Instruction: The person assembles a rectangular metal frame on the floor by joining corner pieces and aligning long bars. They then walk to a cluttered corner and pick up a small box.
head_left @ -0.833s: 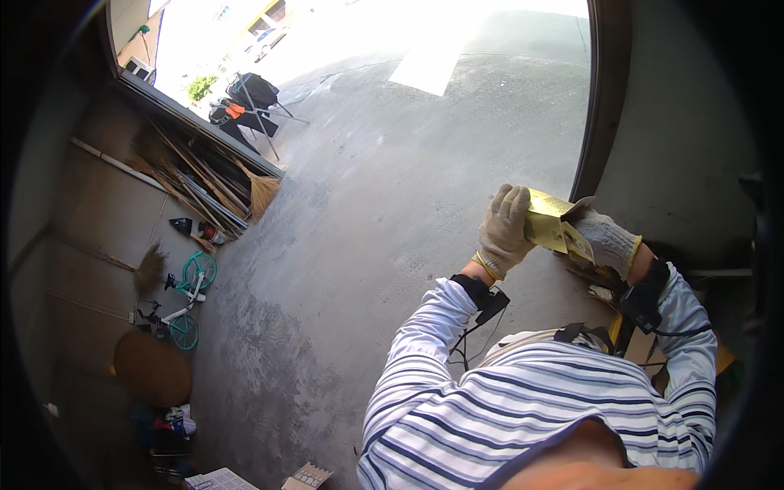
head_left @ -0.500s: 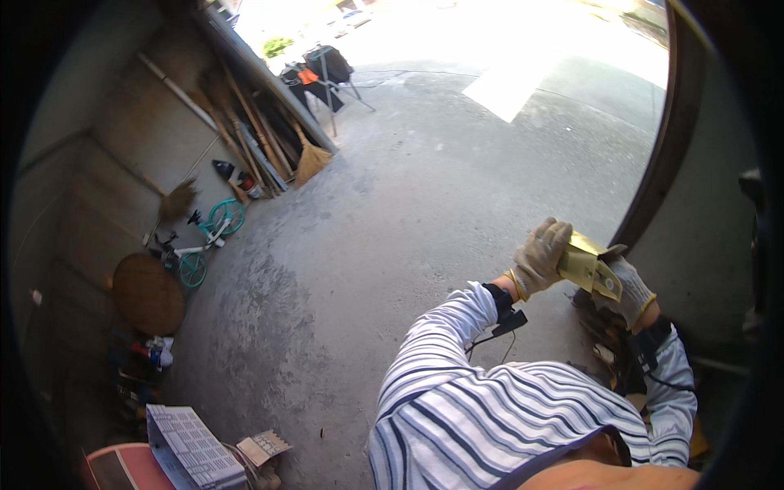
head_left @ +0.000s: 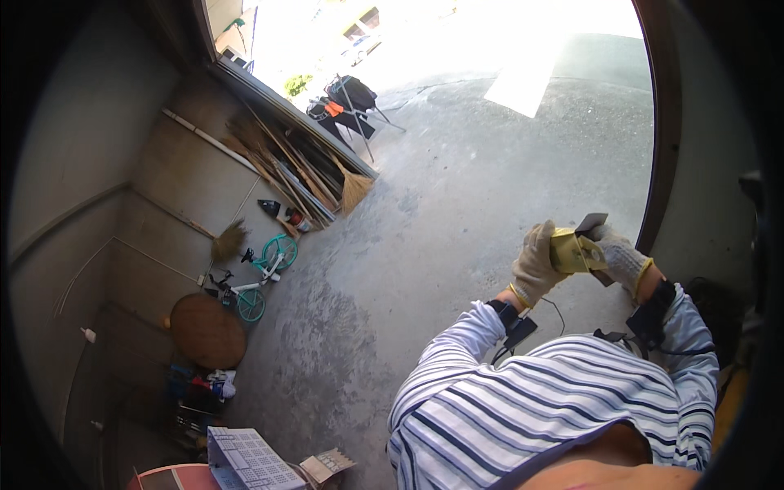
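In front of my chest, slightly right of centre, I hold a small yellow box point(head_left: 569, 251) with flaps standing out at its right end. My left hand point(head_left: 536, 265), in a pale knitted work glove, is wrapped round its left side. At the flapped end is my right hand point(head_left: 622, 257), gloved the same way, with its fingers closed on the flaps and partly hidden by them. A grey flap point(head_left: 591, 222) sticks up beside the right fingers. What lies inside the box does not show. Dark straps with small black devices sit on both wrists.
A wide doorway opens ahead onto bright concrete. Along the left wall stand brooms point(head_left: 355, 189), poles, a teal and white child's bicycle point(head_left: 260, 273) and a round brown board point(head_left: 208, 331). A grey-white carton point(head_left: 249, 457) stands at lower left, and a clothes rack point(head_left: 353, 106) outside.
My view has turned, so the room has shifted right in the picture. The box has tilted in my hands, and a grey flap now stands up at its right end.
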`<state>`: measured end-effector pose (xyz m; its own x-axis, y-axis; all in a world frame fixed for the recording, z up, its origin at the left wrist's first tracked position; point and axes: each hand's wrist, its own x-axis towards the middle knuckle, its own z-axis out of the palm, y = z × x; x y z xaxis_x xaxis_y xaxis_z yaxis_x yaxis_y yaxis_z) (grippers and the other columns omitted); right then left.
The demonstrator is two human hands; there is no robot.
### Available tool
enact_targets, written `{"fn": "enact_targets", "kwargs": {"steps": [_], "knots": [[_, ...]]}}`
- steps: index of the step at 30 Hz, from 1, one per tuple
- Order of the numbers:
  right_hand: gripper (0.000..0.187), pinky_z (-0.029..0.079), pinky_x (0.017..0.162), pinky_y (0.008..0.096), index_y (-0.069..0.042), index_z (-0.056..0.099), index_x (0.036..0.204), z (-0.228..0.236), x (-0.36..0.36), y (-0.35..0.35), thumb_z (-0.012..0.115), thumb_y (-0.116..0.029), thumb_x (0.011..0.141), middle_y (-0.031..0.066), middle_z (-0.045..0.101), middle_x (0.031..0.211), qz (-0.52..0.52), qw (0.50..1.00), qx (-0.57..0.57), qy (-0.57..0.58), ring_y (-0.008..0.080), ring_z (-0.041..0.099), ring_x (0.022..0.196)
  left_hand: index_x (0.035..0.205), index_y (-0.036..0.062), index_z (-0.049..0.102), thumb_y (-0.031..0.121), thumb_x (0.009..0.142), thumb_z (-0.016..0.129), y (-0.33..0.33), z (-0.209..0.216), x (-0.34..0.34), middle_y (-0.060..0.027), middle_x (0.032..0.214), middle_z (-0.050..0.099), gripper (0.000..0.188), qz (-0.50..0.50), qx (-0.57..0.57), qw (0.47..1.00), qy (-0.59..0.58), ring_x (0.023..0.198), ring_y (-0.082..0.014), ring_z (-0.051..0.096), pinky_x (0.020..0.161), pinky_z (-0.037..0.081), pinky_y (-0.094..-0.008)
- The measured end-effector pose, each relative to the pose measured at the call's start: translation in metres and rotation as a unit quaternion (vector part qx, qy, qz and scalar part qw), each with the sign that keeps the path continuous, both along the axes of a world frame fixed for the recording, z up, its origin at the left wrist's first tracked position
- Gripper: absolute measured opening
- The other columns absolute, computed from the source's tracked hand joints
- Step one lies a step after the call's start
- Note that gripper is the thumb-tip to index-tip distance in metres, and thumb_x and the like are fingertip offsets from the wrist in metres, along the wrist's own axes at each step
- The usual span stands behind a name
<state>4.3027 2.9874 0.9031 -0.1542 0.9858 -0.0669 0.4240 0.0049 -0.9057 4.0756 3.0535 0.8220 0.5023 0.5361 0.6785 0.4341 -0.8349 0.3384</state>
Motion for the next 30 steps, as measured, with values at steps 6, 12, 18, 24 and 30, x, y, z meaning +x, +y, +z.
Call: {"fn": "enact_targets", "kwargs": {"steps": [6, 12, 18, 24, 30], "knots": [[0.045, 0.059, 0.075, 0.0302, -0.003, 0.069, 0.118, 0.036, -0.016, -0.002, 0.077, -0.036, 0.089, 0.0122, 0.073, 0.103, 0.067, 0.998, -0.018, -0.006, 0.0182, 0.071, 0.087, 0.150, 0.0032, 0.025, 0.027, 0.051, 0.099, -0.027, 0.007, -0.016, -0.0230, 0.132, 0.048, 0.126, 0.066, 0.007, 0.998, -0.022, 0.120, -0.0433, 0.050, 0.102, 0.044, -0.0529], [0.037, 0.058, 0.062, 0.0289, -0.003, 0.073, 0.107, 0.042, -0.069, -0.002, 0.073, -0.036, 0.092, 0.0094, 0.075, 0.089, 0.237, 0.968, 0.083, -0.002, 0.0129, 0.069, 0.070, 0.145, 0.0005, 0.036, 0.033, 0.054, 0.099, -0.090, 0.022, -0.072, -0.0231, 0.127, 0.053, 0.115, 0.243, 0.068, 0.967, -0.020, 0.119, -0.0399, 0.054, 0.101, 0.046, -0.0511], [0.051, 0.055, 0.078, 0.0383, -0.011, 0.076, 0.116, 0.088, -0.113, -0.025, 0.069, -0.052, 0.087, 0.0123, 0.075, 0.094, 0.282, 0.949, -0.020, -0.139, 0.0253, 0.072, 0.089, 0.104, 0.0065, 0.056, 0.020, 0.056, 0.097, -0.155, 0.096, -0.106, -0.0101, 0.092, 0.063, 0.065, 0.265, 0.053, 0.963, 0.002, 0.081, -0.0261, 0.065, 0.071, 0.055, -0.0382], [0.035, 0.057, 0.074, 0.0400, -0.006, 0.075, 0.106, 0.091, -0.096, -0.056, 0.063, -0.036, 0.090, 0.0129, 0.075, 0.091, 0.233, 0.962, -0.038, -0.134, 0.0306, 0.073, 0.086, 0.118, 0.0032, 0.060, 0.016, 0.082, 0.080, -0.130, 0.103, -0.091, -0.0093, 0.106, 0.068, 0.043, 0.029, -0.442, 0.875, -0.196, 0.094, -0.0190, 0.068, 0.078, 0.060, -0.0361], [0.024, 0.063, 0.068, 0.0439, -0.007, 0.074, 0.111, 0.084, -0.082, -0.035, 0.061, -0.022, 0.098, 0.0090, 0.077, 0.091, 0.120, 0.938, -0.105, -0.308, 0.0198, 0.076, 0.079, 0.135, 0.0067, 0.046, 0.007, 0.073, 0.090, -0.066, 0.034, -0.039, -0.0111, 0.116, 0.063, 0.075, -0.081, -0.243, 0.954, -0.153, 0.099, -0.0210, 0.064, 0.084, 0.057, -0.0347]]}}
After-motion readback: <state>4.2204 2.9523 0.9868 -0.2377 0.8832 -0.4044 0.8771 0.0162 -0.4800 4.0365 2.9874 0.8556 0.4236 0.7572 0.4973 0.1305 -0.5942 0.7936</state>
